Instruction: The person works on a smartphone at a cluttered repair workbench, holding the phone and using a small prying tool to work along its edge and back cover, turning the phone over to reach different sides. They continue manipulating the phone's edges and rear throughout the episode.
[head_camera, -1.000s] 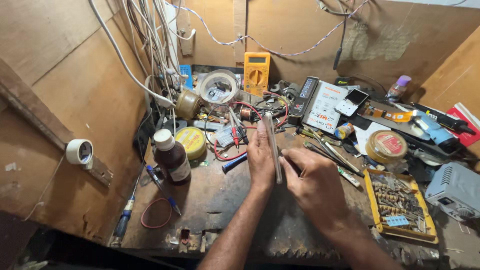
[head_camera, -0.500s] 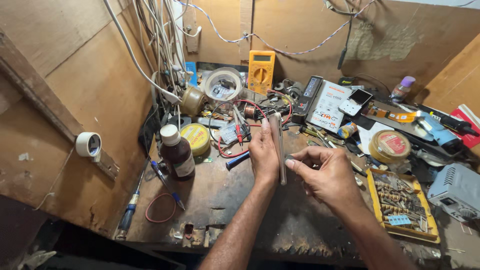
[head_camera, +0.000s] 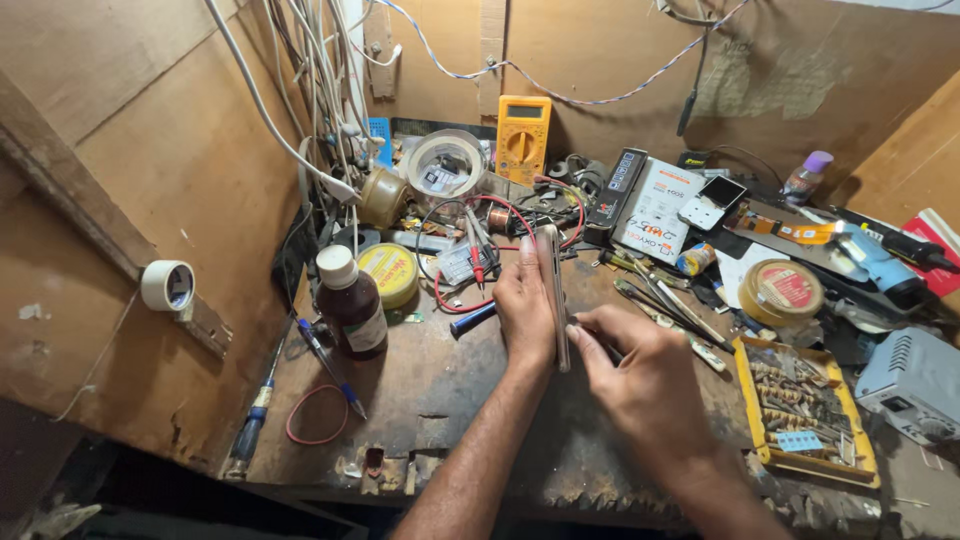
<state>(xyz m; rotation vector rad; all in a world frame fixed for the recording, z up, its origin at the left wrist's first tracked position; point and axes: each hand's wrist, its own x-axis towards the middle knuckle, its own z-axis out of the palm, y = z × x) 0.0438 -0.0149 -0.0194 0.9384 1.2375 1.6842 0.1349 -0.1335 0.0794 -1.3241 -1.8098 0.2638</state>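
Note:
My left hand holds a slim phone upright on its edge over the worn wooden bench. My right hand is pressed against the phone's right side near its lower end, fingers pinched on a thin dark tool that touches the phone's edge. The tool's tip is hidden by my fingers. Red and black probe wires lie just beyond my left hand.
A brown bottle with a white cap and a yellow tin stand at left. A yellow multimeter leans on the back wall. A yellow parts tray and grey box sit at right. Screwdrivers lie near the front-left edge.
My right hand has closed in from the right onto the phone's lower edge. The left hand and the phone have stayed nearly in place.

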